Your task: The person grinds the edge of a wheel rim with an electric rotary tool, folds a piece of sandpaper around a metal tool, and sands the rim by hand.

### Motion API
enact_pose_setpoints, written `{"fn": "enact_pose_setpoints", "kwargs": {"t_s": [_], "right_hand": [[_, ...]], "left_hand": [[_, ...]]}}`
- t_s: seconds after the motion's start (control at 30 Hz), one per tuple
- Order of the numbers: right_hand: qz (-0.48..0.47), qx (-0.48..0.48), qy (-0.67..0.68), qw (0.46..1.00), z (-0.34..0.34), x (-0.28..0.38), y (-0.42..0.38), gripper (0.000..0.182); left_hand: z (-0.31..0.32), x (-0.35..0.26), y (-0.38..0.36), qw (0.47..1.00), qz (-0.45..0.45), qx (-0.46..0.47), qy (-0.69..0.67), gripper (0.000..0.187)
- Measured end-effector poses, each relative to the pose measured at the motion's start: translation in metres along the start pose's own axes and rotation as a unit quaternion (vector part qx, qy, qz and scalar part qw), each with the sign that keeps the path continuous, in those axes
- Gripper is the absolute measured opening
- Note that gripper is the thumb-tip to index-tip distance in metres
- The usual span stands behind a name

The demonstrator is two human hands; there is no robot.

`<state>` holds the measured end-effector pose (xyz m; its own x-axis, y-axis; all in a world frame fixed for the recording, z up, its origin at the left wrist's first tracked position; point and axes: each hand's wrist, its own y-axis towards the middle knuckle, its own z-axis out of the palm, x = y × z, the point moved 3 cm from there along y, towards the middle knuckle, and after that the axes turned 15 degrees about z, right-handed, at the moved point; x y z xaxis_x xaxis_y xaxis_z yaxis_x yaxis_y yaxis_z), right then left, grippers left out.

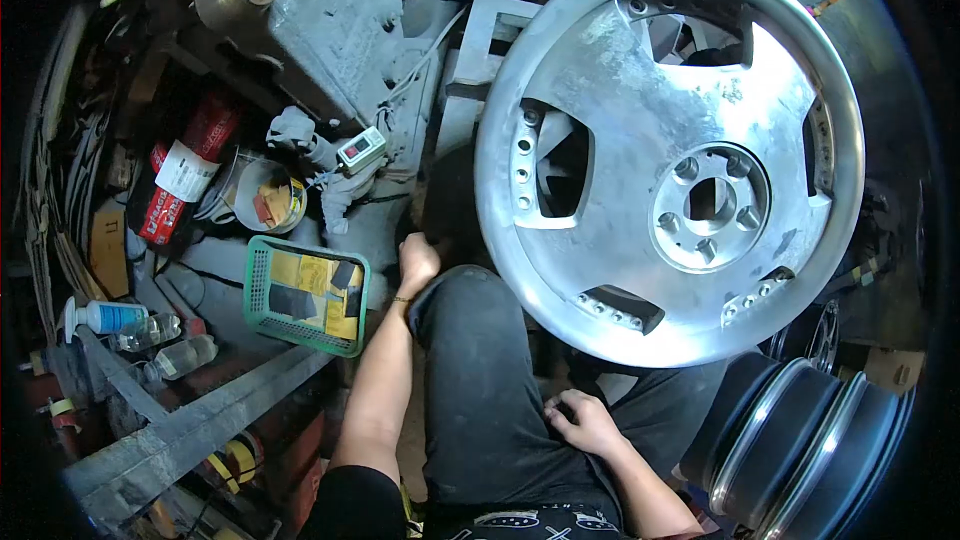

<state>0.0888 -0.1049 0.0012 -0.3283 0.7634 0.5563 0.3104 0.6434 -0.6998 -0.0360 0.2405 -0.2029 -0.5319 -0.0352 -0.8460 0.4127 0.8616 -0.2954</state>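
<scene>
A large silver alloy wheel (620, 130) stands in front of my knees, tilted up toward me. Its face has several cut-out windows and a round hub with bolt holes. The metal is shiny with dull patches. My left hand (418, 265) is beside my left knee, apart from the wheel, and its fingers are mostly hidden. My right hand (585, 420) rests on my right thigh below the wheel, fingers loosely bent and apart, holding nothing. Left of my left hand sits a green plastic basket (257, 280) with yellow and dark sandpaper pieces in it.
Dark wheel rims (790, 440) are stacked at the lower right. A metal bar (190, 420) crosses the lower left, near plastic bottles (185, 355). Behind the basket are a bucket (245, 202), a red roll (190, 175) and a small switch box (362, 150) beside a dusty machine (310, 40).
</scene>
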Motion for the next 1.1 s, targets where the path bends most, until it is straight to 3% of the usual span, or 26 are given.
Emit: {"fn": "enact_pose_setpoints", "kwargs": {"t_s": [0.07,0.13,0.2,0.23,0.33,0.37,0.4,0.47,0.6,0.73,0.8,0.87,0.93,1.03,1.1], "right_hand": [[-0.005,-0.009,0.004,1.0,0.0,-0.001,-0.003,0.022],[-0.014,-0.015,0.007,1.0,-0.001,-0.001,-0.004,0.023],[-0.019,-0.021,0.012,1.0,0.0,0.0,-0.005,0.024],[-0.009,-0.016,0.004,1.0,0.0,0.0,-0.004,0.024],[0.016,-0.009,-0.002,1.0,-0.002,0.004,-0.004,0.024],[0.027,-0.008,0.0,1.0,-0.003,0.005,-0.004,0.024],[0.037,-0.012,0.002,0.999,-0.005,0.005,-0.005,0.024],[0.007,-0.009,-0.011,1.0,-0.005,0.008,-0.002,0.025],[0.003,-0.006,-0.036,0.999,-0.002,0.007,0.0,0.026],[0.001,-0.011,-0.023,1.0,-0.002,0.005,-0.001,0.026],[0.001,-0.013,-0.018,1.0,-0.002,0.003,-0.002,0.026],[-0.01,-0.026,-0.022,0.999,-0.001,-0.001,-0.002,0.026],[-0.004,-0.023,-0.029,0.999,-0.002,0.005,-0.003,0.026],[-0.015,-0.022,-0.046,0.999,-0.002,0.005,-0.002,0.026],[-0.012,-0.025,-0.046,0.999,-0.002,0.005,-0.006,0.026]], "left_hand": [[-0.014,-0.034,-0.014,0.996,0.035,-0.019,0.084,0.029],[-0.016,-0.039,-0.011,0.996,0.05,-0.025,0.069,0.03],[-0.02,-0.049,-0.007,0.957,0.244,-0.067,0.144,0.032],[-0.018,-0.048,-0.007,0.944,0.248,-0.047,0.21,0.032],[-0.003,-0.009,0.01,0.927,0.295,-0.032,0.231,0.031],[0.002,-0.001,0.019,0.932,0.277,0.009,0.234,0.03],[0.003,-0.002,0.018,0.95,0.256,-0.002,0.179,0.026],[-0.004,-0.032,0.012,0.941,0.276,0.018,0.196,0.022],[-0.009,-0.031,0.005,0.942,0.244,0.008,0.232,0.021],[-0.027,-0.048,-0.006,0.909,0.285,-0.067,0.296,0.012],[-0.049,-0.081,-0.024,0.909,0.334,-0.181,0.172,0.009],[-0.059,-0.083,-0.038,0.876,0.369,-0.261,0.166,0.008],[-0.052,-0.061,-0.034,0.877,0.356,-0.157,0.283,0.008],[-0.054,-0.05,-0.036,0.887,0.345,-0.082,0.294,0.01],[-0.052,-0.051,-0.036,0.881,0.345,-0.106,0.307,0.011]]}}
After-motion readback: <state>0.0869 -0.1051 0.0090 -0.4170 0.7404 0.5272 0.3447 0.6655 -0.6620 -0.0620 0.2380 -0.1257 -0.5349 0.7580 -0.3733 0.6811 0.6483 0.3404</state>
